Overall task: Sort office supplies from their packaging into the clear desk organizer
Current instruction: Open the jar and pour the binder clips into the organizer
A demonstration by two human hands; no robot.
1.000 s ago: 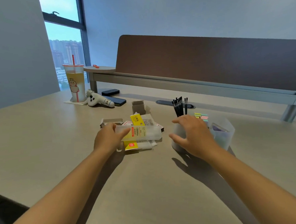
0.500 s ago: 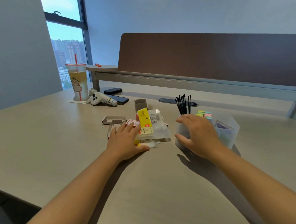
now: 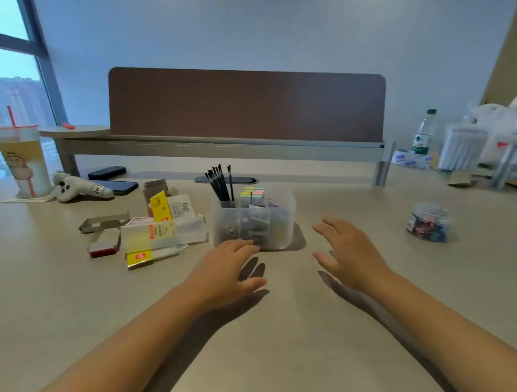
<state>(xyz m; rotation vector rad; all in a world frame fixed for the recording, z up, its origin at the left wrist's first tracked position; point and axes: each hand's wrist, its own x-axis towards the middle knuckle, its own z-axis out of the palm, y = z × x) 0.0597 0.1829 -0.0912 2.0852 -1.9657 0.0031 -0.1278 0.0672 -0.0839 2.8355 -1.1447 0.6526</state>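
We hover both hands low over the pale wooden table [image 3: 76, 295], and neither holds a thing: the left hand [image 3: 225, 269] has its fingers spread loosely, the tips just touching or nearly touching the front wall of the clear plastic desk organizer [image 3: 254, 223], while the right hand [image 3: 348, 254] hangs flat and relaxed just to the organizer's right, apart from it. We judge the sorting well along. The organizer stands at the middle of the table with black pens [image 3: 219, 183] upright in its back left compartment, pastel sticky-note tabs [image 3: 252, 193] beside them, and small dark clips or pins piled in the front sections, though those are too blurred to name surely. What looks left is the small round clear jar of coloured clips [image 3: 429, 222], standing well off to the right and unopened as far as we can tell. The heap of opened yellow-and-white packaging [image 3: 163, 227] lies just left of the organizer, seemingly spent.
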